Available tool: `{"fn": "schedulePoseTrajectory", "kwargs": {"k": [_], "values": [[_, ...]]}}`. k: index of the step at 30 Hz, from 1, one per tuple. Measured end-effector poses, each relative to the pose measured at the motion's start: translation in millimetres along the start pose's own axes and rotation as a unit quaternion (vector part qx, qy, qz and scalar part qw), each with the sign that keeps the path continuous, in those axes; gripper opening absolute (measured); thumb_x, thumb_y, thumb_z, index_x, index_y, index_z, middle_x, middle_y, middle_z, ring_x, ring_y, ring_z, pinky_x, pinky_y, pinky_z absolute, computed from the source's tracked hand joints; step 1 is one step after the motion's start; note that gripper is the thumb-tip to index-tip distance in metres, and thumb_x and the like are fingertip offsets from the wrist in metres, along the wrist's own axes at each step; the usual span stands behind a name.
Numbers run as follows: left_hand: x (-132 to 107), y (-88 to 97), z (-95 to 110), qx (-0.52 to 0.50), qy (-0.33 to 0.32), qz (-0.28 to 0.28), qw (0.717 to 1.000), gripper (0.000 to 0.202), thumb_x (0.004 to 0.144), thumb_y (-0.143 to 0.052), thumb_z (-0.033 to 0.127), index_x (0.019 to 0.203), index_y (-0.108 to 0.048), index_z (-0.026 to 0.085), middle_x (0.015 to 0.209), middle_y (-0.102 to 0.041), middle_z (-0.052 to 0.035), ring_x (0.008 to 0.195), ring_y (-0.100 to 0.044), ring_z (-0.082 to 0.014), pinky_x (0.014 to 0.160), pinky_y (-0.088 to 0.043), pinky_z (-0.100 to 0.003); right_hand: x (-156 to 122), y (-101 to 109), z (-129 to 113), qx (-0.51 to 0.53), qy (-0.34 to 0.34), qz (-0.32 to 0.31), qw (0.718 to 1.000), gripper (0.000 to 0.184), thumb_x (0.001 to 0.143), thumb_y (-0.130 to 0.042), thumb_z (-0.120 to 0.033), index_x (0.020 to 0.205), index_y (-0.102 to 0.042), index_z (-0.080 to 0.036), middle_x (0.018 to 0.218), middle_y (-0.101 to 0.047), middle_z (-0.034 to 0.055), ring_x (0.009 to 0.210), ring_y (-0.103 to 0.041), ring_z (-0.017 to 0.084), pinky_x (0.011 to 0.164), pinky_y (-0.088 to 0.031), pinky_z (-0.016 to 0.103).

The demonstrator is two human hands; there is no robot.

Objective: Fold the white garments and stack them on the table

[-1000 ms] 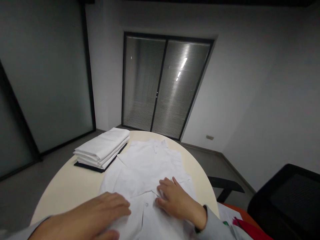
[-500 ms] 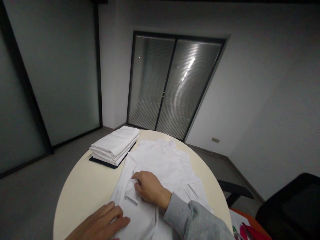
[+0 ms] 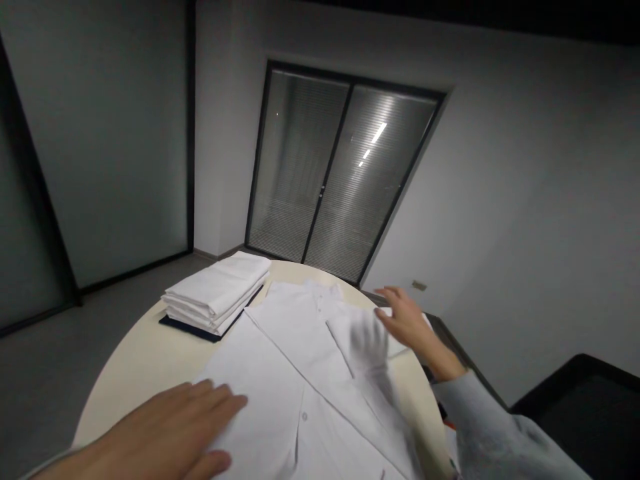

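Observation:
A white buttoned shirt [image 3: 280, 360] is spread on the round table, collar toward the far edge. One long fold edge runs diagonally across its front, and a white flap of cloth reaches past its right side. My left hand [image 3: 175, 423] rests at the shirt's lower left, fingers stretched out and palm down, holding nothing. My right hand [image 3: 407, 323] is raised over the right side of the shirt, with its thumb apart from the fingers and no cloth in it. Its shadow falls on the white cloth.
A stack of folded white cloth [image 3: 217, 287] sits on a dark flat piece [image 3: 193, 329] at the left of the cream table [image 3: 135, 363]. A black chair [image 3: 580, 407] stands at right. Beyond are a blind-covered glass door [image 3: 345, 173] and frosted panels [image 3: 105, 133].
My right hand has let go of the cloth at the shirt's left and moved to the right side, rising. A diagonal fold now crosses the shirt front. My left hand has spread flatter.

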State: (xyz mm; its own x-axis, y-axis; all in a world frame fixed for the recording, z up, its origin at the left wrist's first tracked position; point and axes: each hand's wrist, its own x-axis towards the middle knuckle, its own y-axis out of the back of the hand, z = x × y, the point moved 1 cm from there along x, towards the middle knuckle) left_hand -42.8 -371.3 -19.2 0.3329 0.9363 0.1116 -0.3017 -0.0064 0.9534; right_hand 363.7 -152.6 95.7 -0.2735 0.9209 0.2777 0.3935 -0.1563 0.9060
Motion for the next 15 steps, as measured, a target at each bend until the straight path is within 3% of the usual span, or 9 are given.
{"fn": "schedulePoseTrajectory", "kwargs": {"k": [2,4,7,9,11,13,15], "values": [[53,20.7,46,-0.001,-0.062,-0.07,0.996,0.041,0.096,-0.06,0.05,0.133,-0.07,0.036,0.131,-0.074,-0.0059,0.12,-0.07,-0.0343,0.105,-0.053,-0.05,-15,-43,-22,0.045,0.046,-0.036,0.997,0.049,0.09,-0.063,-0.035,0.139,-0.062,-0.029,0.158,-0.048,0.0107,0.147,-0.04,0.032,0.125,-0.013,0.059],[106,24.5,86,0.029,-0.078,-0.113,0.99,0.035,0.098,-0.058,0.043,0.119,-0.075,0.022,0.116,-0.077,-0.0129,0.106,-0.074,-0.0356,0.092,-0.058,-0.048,-26,-87,-36,0.108,0.063,-0.079,0.989,0.05,0.085,-0.072,-0.046,0.133,-0.066,-0.033,0.155,-0.054,0.007,0.148,-0.041,0.032,0.126,-0.007,0.062],[168,-2.0,124,0.061,-0.065,-0.083,0.993,0.046,0.1,-0.055,0.046,0.13,-0.067,0.014,0.13,-0.07,-0.02,0.11,-0.072,-0.0379,0.092,-0.057,-0.049,-31,-132,-27,0.227,0.033,-0.089,0.969,0.057,0.088,-0.064,-0.06,0.132,-0.067,-0.024,0.147,-0.061,0.0126,0.14,-0.052,0.031,0.123,-0.027,0.055],[193,-27.9,132,0.074,-0.068,-0.075,0.992,0.054,0.096,-0.059,0.053,0.132,-0.064,0.013,0.133,-0.067,-0.021,0.112,-0.071,-0.0398,0.091,-0.058,-0.052,-28,-145,-7,0.309,-0.002,-0.06,0.949,0.063,0.092,-0.052,-0.068,0.13,-0.067,-0.02,0.14,-0.066,0.015,0.132,-0.059,0.029,0.118,-0.037,0.05],[208,-46.6,131,0.083,-0.082,-0.083,0.99,0.052,0.095,-0.06,0.053,0.129,-0.064,0.014,0.129,-0.069,-0.0194,0.109,-0.072,-0.0398,0.087,-0.058,-0.052,-25,-149,15,0.382,-0.037,-0.018,0.923,0.067,0.091,-0.049,-0.074,0.126,-0.067,-0.019,0.136,-0.068,0.0152,0.131,-0.06,0.03,0.118,-0.039,0.049],[218,-51.7,124,0.09,-0.094,-0.094,0.987,0.037,0.099,-0.054,0.043,0.123,-0.067,0.017,0.122,-0.073,-0.0166,0.107,-0.073,-0.0372,0.085,-0.059,-0.049,-22,-148,32,0.446,-0.066,0.015,0.893,0.067,0.085,-0.056,-0.076,0.12,-0.068,-0.02,0.133,-0.069,0.0149,0.131,-0.06,0.031,0.117,-0.039,0.049],[226,-43.8,113,0.095,-0.084,-0.09,0.988,0.031,0.102,-0.046,0.032,0.118,-0.068,0.018,0.117,-0.076,-0.0149,0.106,-0.075,-0.0349,0.084,-0.058,-0.047,-21,-147,41,0.503,-0.09,0.028,0.859,0.063,0.082,-0.063,-0.075,0.115,-0.069,-0.021,0.129,-0.07,0.0145,0.129,-0.062,0.032,0.114,-0.043,0.05]]}}
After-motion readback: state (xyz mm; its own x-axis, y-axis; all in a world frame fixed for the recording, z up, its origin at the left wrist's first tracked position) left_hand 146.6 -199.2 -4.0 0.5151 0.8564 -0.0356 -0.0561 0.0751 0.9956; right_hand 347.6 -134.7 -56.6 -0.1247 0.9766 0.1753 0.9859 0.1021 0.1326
